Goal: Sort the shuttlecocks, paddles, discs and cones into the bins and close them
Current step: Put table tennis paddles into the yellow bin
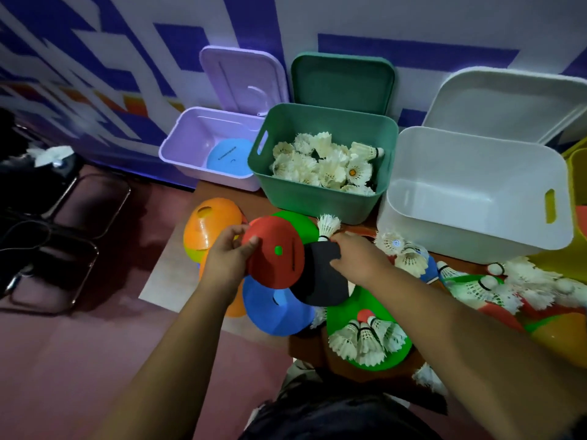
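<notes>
My left hand grips the left rim of a red disc, held tilted above the pile. Over a black paddle, my right hand pinches a shuttlecock by its cork. A green disc lies behind the red one and a blue cone below it. Orange cones are stacked at the left. Three open bins stand behind: purple with a blue disc, green full of shuttlecocks, white empty. Loose shuttlecocks lie on another green disc.
The three lids lean open against the patterned wall: purple, green, white. More shuttlecocks and coloured discs are scattered at the right. A yellow container stands at the far right. Dark metal chair frames stand at the left.
</notes>
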